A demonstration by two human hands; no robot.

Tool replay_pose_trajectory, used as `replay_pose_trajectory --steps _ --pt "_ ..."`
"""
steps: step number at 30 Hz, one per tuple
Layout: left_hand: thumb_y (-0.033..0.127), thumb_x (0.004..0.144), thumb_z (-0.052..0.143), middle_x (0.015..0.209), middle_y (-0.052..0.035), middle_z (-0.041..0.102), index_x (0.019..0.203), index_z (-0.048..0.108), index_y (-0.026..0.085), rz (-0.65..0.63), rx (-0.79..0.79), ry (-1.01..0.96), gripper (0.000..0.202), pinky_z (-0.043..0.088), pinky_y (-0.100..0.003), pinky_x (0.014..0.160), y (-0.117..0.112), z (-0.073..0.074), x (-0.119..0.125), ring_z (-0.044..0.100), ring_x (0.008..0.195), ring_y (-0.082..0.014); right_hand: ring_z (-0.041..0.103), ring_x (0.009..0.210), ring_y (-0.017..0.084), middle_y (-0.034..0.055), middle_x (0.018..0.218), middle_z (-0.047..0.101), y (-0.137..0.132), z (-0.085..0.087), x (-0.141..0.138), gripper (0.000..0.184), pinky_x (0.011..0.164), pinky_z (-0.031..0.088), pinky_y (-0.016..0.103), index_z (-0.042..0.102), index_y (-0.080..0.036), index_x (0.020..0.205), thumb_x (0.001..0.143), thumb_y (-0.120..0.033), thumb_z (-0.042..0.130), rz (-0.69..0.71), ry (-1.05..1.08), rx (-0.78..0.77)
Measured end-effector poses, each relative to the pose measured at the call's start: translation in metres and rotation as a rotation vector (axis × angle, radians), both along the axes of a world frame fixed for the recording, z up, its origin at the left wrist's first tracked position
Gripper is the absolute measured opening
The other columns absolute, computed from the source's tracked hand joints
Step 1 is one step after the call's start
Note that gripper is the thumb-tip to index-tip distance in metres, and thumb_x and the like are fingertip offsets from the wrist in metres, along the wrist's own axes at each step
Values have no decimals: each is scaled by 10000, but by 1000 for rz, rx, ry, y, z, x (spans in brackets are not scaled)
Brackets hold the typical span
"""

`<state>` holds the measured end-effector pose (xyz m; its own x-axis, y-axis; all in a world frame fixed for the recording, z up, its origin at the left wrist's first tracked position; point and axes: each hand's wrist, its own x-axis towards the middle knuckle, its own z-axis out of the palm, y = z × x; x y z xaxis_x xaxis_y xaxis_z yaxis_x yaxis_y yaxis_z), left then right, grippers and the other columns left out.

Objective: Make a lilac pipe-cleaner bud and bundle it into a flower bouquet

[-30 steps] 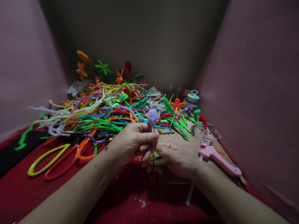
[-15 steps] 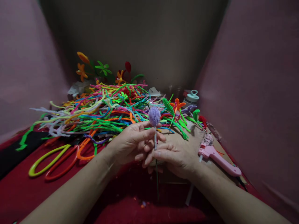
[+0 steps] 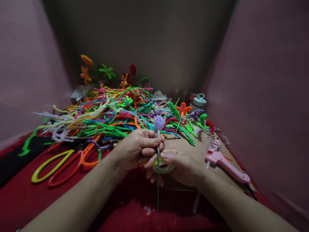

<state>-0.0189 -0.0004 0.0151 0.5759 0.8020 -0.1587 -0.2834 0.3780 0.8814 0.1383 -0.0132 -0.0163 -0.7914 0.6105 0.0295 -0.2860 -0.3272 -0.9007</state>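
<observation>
My left hand (image 3: pixel 138 146) is closed around the thin stem just below a fuzzy purple pipe-cleaner bud (image 3: pixel 158 122), which stands upright. The stem's green lower part (image 3: pixel 158 187) hangs down between my hands. My right hand (image 3: pixel 185 164) pinches the stem lower down and holds a roll of tape (image 3: pixel 164 167) against it. Both hands hover over the red cloth (image 3: pixel 29 196), right in front of a big pile of coloured pipe cleaners (image 3: pixel 106 112).
A pink glue gun (image 3: pixel 225 161) lies to the right on a cardboard board. Finished pipe-cleaner flowers (image 3: pixel 106 72) stand behind the pile; leaf and flower pieces (image 3: pixel 185 112) and a pale lidded jar (image 3: pixel 198 101) lie at the back right. Yellow and orange loops (image 3: pixel 55 164) lie at the left.
The bud and stem dropped slightly and tilted back upright. My left fingers closed tighter on the stem, and the tape roll in my right hand came into view.
</observation>
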Motion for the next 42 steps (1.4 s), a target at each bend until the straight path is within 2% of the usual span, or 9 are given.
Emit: replay_pose_trajectory --steps 6,12,16,19,22,26,34,38,42 --pt "177 757 593 371 75 412 791 623 100 -53 -28 -100 88 279 -139 333 -1 -3 1 222 277 -10 615 626 155 80 712 652 2 -3 0 326 488 472 227 690 -97 897 757 -369 577 112 20 -33" --pt "127 724 611 569 -12 605 861 643 71 -85 -29 -93 151 312 -128 342 -6 3 1 294 298 15 615 743 155 67 840 675 -4 -1 -1 306 556 484 226 671 -154 1018 724 -242 662 19 -25 -41" --pt "202 777 574 523 -3 585 1006 600 91 -88 32 -105 257 374 -176 322 -4 3 1 354 278 -33 596 755 134 71 941 668 -3 0 2 212 604 461 220 697 -158 951 766 -234 625 -53 -61 75" --pt "261 817 537 560 -13 591 1037 576 123 54 71 -95 263 375 -172 305 4 2 -4 439 322 -67 560 672 107 63 908 657 0 2 5 173 593 442 224 722 -149 844 780 -266 612 -132 -132 188" --pt "190 785 584 670 -24 605 978 608 103 247 41 -88 213 379 -122 347 14 -3 -10 448 398 -28 518 625 89 47 832 643 1 6 6 203 593 416 219 731 -148 836 790 -294 598 -154 -169 263" --pt "172 746 629 662 -4 597 856 633 116 276 -6 -7 123 345 -110 350 18 -8 -11 421 395 -8 504 678 100 43 829 640 -1 10 8 195 614 396 216 734 -154 842 790 -280 594 -164 -147 317" --pt "244 643 700 648 -12 640 771 657 145 232 188 390 167 456 -218 544 9 3 22 574 578 -124 510 674 106 41 785 617 -1 21 15 195 578 387 203 725 -135 799 770 -274 591 -40 -6 284" --pt "202 595 687 613 0 622 755 669 141 183 350 534 172 411 -205 496 27 9 51 543 543 -117 556 728 148 50 746 599 -5 29 16 245 692 424 251 682 -125 656 729 -346 607 128 162 210" --pt "158 590 651 498 46 551 812 668 147 113 355 537 222 331 -182 397 49 -1 92 475 401 -82 532 694 138 40 752 580 -9 36 19 219 665 414 249 643 -147 618 704 -344 603 149 168 197"
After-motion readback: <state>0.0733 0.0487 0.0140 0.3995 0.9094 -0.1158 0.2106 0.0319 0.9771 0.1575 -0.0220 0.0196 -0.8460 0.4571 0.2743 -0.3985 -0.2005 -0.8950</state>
